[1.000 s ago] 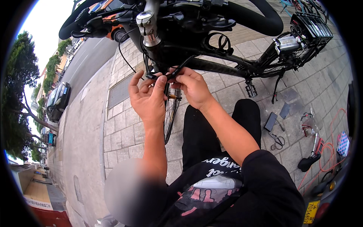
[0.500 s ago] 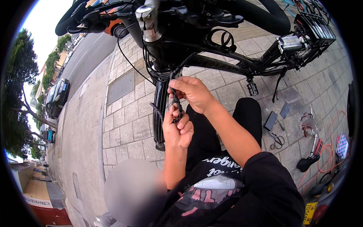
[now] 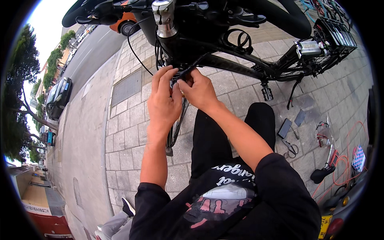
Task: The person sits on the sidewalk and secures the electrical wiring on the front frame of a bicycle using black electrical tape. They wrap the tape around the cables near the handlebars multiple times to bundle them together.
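A black bicycle [image 3: 236, 66] with a silver stem [image 3: 165, 20] stands in front of me, its front wheel [image 3: 171, 140] beneath my hands. A black cable [image 3: 185, 73] runs down beside the head tube among several others. My right hand [image 3: 199, 91] pinches this cable from the right, thumb and index finger closed. My left hand [image 3: 165, 102] reaches up from the left, its fingers bent round the same cables and its thumb near my right thumb. Part of what lies between the fingertips is hidden.
On the paving at right lie a dark phone-like slab [image 3: 285, 128], scissors [image 3: 291, 148], a saddle on its post [image 3: 322, 174] and an orange cord [image 3: 343, 162]. A vehicle [image 3: 340, 216] stands at lower right. Someone's shoe [image 3: 128, 207] shows at lower left. Parked cars [image 3: 59, 98] line the road.
My left hand has moved up from lower on the cable to the head tube, its back now facing me. My right hand has shifted slightly up and right. The cable's dangling length is now hidden.
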Demonstrator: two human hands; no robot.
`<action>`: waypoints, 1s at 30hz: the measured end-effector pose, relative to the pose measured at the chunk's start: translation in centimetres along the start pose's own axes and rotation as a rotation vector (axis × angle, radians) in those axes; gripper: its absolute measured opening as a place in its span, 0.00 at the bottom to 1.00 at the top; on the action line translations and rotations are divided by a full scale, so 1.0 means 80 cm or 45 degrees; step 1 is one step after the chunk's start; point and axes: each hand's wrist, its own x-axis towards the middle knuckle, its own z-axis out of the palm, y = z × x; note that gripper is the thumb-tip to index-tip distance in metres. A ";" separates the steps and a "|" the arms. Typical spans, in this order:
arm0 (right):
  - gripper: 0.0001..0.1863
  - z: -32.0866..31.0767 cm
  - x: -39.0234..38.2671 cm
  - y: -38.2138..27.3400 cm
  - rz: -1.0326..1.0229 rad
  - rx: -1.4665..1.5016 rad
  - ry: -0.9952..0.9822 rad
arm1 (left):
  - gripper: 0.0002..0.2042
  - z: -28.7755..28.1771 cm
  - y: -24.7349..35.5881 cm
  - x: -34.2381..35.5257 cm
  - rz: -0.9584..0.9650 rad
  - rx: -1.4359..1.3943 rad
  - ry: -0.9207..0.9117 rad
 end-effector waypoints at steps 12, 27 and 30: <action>0.14 0.033 0.019 0.028 -0.128 0.333 0.003 | 0.11 -0.023 -0.027 0.045 0.162 0.243 -0.328; 0.22 0.001 0.015 -0.009 0.209 1.247 -0.446 | 0.18 -0.048 -0.015 0.029 0.204 0.316 -0.173; 0.20 -0.012 0.023 0.007 0.241 1.424 -0.608 | 0.16 -0.057 -0.029 0.043 0.359 0.396 -0.175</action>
